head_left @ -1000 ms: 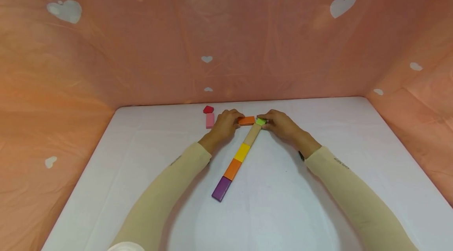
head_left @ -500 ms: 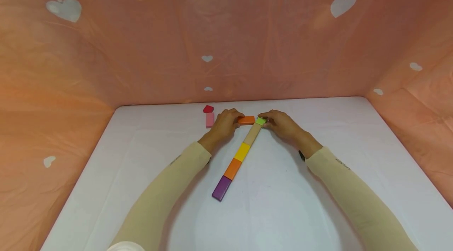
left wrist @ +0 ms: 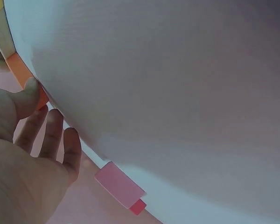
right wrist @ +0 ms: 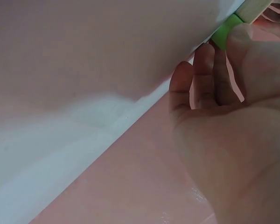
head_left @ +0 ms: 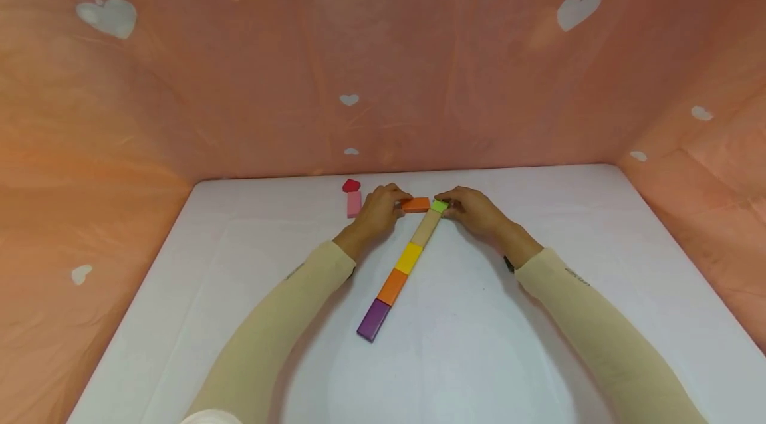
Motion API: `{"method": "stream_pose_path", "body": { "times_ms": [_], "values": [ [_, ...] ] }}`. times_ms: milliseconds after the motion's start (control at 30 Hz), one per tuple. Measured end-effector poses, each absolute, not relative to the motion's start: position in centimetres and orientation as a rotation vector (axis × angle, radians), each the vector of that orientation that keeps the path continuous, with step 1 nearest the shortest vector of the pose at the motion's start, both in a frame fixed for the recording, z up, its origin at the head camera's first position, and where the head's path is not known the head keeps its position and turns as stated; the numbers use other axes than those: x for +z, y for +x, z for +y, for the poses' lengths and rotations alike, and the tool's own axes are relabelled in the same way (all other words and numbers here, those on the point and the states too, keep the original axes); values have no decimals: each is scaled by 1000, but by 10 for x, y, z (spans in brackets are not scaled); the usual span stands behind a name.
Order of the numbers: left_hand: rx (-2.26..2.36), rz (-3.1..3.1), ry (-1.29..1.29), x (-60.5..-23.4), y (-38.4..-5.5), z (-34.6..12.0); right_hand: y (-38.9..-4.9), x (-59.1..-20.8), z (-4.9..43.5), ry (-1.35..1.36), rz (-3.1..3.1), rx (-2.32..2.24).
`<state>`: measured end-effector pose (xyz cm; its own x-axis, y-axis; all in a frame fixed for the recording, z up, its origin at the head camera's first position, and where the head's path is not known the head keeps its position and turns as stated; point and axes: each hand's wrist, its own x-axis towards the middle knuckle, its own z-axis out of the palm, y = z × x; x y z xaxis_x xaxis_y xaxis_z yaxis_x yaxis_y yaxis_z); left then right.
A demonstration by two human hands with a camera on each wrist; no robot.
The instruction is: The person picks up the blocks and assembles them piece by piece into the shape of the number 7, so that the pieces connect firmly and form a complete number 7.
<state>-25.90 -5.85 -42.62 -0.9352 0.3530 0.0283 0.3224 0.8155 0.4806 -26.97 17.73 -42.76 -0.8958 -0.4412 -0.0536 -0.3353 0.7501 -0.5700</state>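
My left hand (head_left: 378, 212) pinches one end of an orange block (head_left: 417, 205) lying crosswise at the top of a slanted row. At that row's far end, my right hand (head_left: 475, 213) pinches a small green block (head_left: 439, 205) between thumb and fingers. Below the green piece come a beige block (head_left: 426, 228), a yellow block (head_left: 409, 258), a second orange block (head_left: 392, 287) and a purple block (head_left: 374, 320), laid end to end. In the left wrist view the thumb presses on the orange block (left wrist: 22, 72). The right wrist view shows the green block (right wrist: 226, 31) partly behind the thumb.
Left of my left hand lie a pink block (head_left: 354, 205) and a red, pointed block (head_left: 351, 185) touching its far end. A white table (head_left: 509, 357) carries everything. An orange curtain with hearts (head_left: 395, 78) rises along the table's back edge and sides.
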Motion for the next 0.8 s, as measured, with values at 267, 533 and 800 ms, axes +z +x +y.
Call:
{"method": "stream_pose_path", "body": {
  "times_ms": [267,533,800],
  "values": [
    [745,2953,590,-431,-260,-61,-268,-427,176,-618,2772,-852],
    [783,2927,557,-430,-261,-61,-269,-427,176,-612,2772,-828],
    [806,2915,510,-431,-263,-61,-271,-429,177,-607,2766,-838]
  ]
}}
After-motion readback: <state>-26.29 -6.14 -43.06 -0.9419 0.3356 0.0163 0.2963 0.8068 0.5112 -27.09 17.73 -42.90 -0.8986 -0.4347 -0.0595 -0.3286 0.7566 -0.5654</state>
